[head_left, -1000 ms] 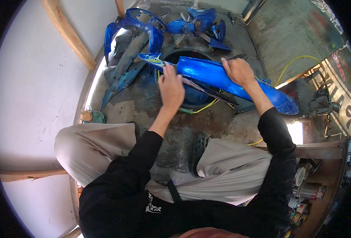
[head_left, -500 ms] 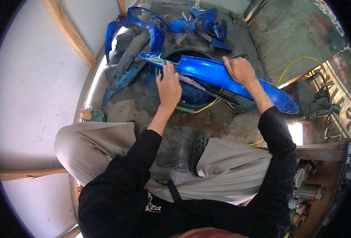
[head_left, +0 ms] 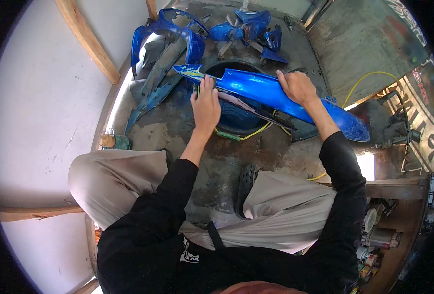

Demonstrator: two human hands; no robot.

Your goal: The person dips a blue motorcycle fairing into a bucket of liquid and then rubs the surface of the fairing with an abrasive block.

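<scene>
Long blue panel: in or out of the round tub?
Out: panel crosses over the tub, both ends beyond its rim, right hand holding it.

The blue panel (head_left: 263, 91) partly hides what seems a basin (head_left: 236, 121).

We count 1 L hand (head_left: 206, 109), 1 R hand (head_left: 298, 89), 1 long blue panel (head_left: 256, 87).
Also 1 tub (head_left: 236, 122) nr 12 o'clk, 1 U-shaped blue pc. (head_left: 196, 46) approx. 11, 1 jar (head_left: 107, 141) approx. 9.

Bright blue panel (head_left: 254, 85), beige trousers (head_left: 295, 206), black sleeves (head_left: 343, 166)
</scene>
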